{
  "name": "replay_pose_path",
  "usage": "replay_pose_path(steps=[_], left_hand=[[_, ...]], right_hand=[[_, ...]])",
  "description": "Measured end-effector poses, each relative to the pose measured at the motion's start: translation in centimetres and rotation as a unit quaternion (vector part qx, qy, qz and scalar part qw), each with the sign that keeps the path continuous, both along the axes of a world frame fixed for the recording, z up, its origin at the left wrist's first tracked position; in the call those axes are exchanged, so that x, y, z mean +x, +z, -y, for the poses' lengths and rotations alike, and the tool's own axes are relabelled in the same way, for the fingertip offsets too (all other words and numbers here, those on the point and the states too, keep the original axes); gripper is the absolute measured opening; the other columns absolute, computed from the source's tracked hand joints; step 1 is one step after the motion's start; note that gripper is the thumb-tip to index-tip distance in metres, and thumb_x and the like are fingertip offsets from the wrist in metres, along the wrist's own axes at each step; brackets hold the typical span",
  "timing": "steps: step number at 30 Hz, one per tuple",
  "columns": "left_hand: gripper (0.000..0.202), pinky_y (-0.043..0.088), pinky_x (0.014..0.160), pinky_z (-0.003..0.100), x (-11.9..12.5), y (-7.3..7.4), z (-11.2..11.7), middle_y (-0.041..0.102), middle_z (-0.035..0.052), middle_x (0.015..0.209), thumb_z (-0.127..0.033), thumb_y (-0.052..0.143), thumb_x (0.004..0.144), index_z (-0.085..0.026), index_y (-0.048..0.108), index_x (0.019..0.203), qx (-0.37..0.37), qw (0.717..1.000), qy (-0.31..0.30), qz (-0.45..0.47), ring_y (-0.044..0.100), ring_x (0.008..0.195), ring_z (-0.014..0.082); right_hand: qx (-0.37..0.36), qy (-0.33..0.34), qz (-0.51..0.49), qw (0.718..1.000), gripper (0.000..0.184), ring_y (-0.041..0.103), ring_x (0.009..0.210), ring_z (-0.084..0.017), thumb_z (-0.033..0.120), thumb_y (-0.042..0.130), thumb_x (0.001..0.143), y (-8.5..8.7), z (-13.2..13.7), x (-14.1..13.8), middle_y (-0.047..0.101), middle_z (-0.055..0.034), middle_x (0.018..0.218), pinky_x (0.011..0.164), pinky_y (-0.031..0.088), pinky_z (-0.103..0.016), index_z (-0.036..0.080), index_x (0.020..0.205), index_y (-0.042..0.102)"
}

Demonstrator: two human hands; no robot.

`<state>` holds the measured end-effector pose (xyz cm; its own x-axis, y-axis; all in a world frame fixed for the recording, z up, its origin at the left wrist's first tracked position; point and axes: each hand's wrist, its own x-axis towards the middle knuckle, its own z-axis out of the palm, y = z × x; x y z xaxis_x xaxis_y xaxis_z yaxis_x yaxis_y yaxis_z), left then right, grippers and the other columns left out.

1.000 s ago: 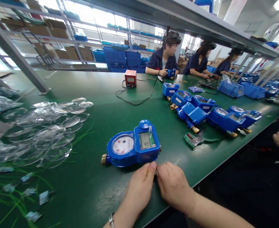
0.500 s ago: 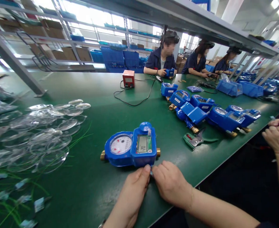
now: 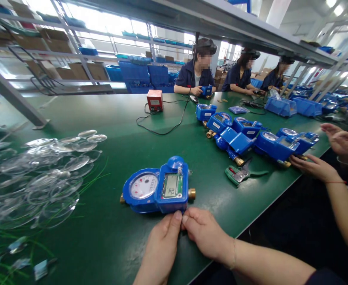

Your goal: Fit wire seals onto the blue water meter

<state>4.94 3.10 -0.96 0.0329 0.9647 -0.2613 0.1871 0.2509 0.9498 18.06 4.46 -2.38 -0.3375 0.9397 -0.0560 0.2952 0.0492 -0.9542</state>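
A blue water meter [image 3: 162,190] with a round dial and a lit LCD lies flat on the green table, its brass ends pointing left and right. My left hand [image 3: 162,241] is at the meter's near edge, thumb and fingers pinched together. Against it, my right hand [image 3: 208,233] is closed too, its fingertips meeting the left ones just below the LCD part. Whatever the fingertips hold is too small and covered to make out. Green-handled cutters [image 3: 243,173] rest to the right of the meter.
Clear plastic covers [image 3: 58,170] are heaped at left, with green wire seals [image 3: 40,269] nearer me. Several blue meters [image 3: 236,140] stand at right. A co-worker's hands [image 3: 319,168] reach to them. A red box [image 3: 155,100] with a cable sits farther back.
The view has shifted slightly, and the meter appears tilted a little differently. My hands stay pinched together at its near edge. The co-worker's hands at right have parted, one reaching the blue meters.
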Motion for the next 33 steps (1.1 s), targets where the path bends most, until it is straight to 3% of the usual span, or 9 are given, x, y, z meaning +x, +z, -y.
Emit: replay_pose_path(steps=[5,8,10,13,16,20,23,27,33], left_hand=[[0.046,0.04,0.054,0.025,-2.0,1.0,-0.1,0.055,-0.0001,0.06,-0.061,0.052,0.076,-0.016,0.057,0.066,-0.021,0.999,-0.013,-0.04,0.05,0.059,0.0167],[0.048,0.038,0.051,0.024,-3.2,1.0,0.6,0.051,-0.0015,0.056,-0.064,0.049,0.076,-0.018,0.053,0.063,-0.011,0.994,0.029,-0.105,0.048,0.055,0.0158],[0.045,0.042,0.057,0.027,-3.3,0.7,1.5,0.055,-0.0001,0.064,-0.063,0.045,0.079,-0.019,0.055,0.075,0.011,0.984,0.088,-0.155,0.052,0.061,0.018],[0.05,0.045,0.082,0.038,-2.0,0.4,2.7,0.058,0.0082,0.103,-0.059,0.051,0.078,-0.021,0.047,0.11,0.065,0.973,0.173,-0.139,0.057,0.092,0.0245],[0.071,0.038,0.099,0.047,-0.2,1.1,3.3,0.039,0.0128,0.135,-0.055,0.057,0.076,-0.027,0.025,0.133,0.09,0.973,0.213,0.002,0.048,0.117,0.0281],[0.067,0.05,0.087,0.045,-0.1,3.8,3.4,0.056,0.0085,0.115,-0.047,0.057,0.081,-0.034,0.02,0.135,0.038,0.962,0.216,0.163,0.061,0.098,0.0243],[0.06,0.058,0.069,0.038,-1.7,6.3,3.5,0.062,0.0053,0.094,-0.041,0.059,0.081,-0.031,0.028,0.132,-0.01,0.963,0.195,0.184,0.067,0.068,0.0185],[0.048,0.059,0.057,0.035,-3.9,8.7,3.9,0.062,0.0058,0.088,-0.044,0.059,0.081,-0.022,0.041,0.12,-0.038,0.965,0.169,0.195,0.066,0.058,0.0175],[0.045,0.057,0.058,0.031,-6.5,9.0,5.2,0.064,0.0065,0.086,-0.05,0.055,0.082,-0.019,0.046,0.113,-0.052,0.962,0.145,0.227,0.066,0.063,0.0169]], right_hand=[[0.077,-0.06,-0.03,0.995,0.032,0.046,0.06,-0.012,0.043,0.049,0.087,1.4,-3.4,3.0,0.052,0.0024,0.061,0.056,0.031,-0.023,0.019,0.069,0.058],[0.088,-0.112,-0.092,0.986,0.041,0.05,0.086,-0.015,0.054,0.036,0.09,1.7,-7.4,3.8,0.058,-0.0026,0.091,0.073,0.038,-0.025,0.021,0.097,0.059],[0.072,-0.078,-0.133,0.985,0.05,0.049,0.1,-0.016,0.06,0.029,0.089,1.6,-9.9,3.1,0.056,-0.0047,0.108,0.081,0.039,-0.026,0.022,0.11,0.055],[0.012,0.0,-0.173,0.985,0.062,0.055,0.085,-0.017,0.068,0.026,0.085,1.2,-11.8,1.4,0.06,-0.0053,0.093,0.073,0.044,-0.028,0.018,0.099,0.06],[-0.04,0.041,-0.192,0.98,0.062,0.051,0.06,-0.013,0.073,0.032,0.08,1.0,-11.3,0.4,0.055,-0.0006,0.068,0.055,0.042,-0.025,0.017,0.081,0.059],[-0.089,0.046,-0.204,0.974,0.065,0.048,0.054,-0.01,0.078,0.035,0.074,1.5,-8.4,0.6,0.053,0.0002,0.065,0.049,0.04,-0.022,0.017,0.077,0.057],[-0.127,0.045,-0.208,0.969,0.066,0.051,0.054,-0.012,0.078,0.033,0.075,3.0,-6.1,0.5,0.055,-0.0014,0.071,0.044,0.041,-0.022,0.019,0.087,0.058],[-0.187,0.008,-0.208,0.96,0.063,0.051,0.051,-0.013,0.077,0.035,0.075,5.7,-4.2,-0.4,0.054,-0.002,0.07,0.039,0.043,-0.025,0.02,0.086,0.059],[-0.218,-0.001,-0.214,0.952,0.06,0.052,0.05,-0.013,0.077,0.039,0.074,7.8,-2.4,-2.2,0.052,-0.001,0.071,0.04,0.046,-0.028,0.021,0.087,0.057]])
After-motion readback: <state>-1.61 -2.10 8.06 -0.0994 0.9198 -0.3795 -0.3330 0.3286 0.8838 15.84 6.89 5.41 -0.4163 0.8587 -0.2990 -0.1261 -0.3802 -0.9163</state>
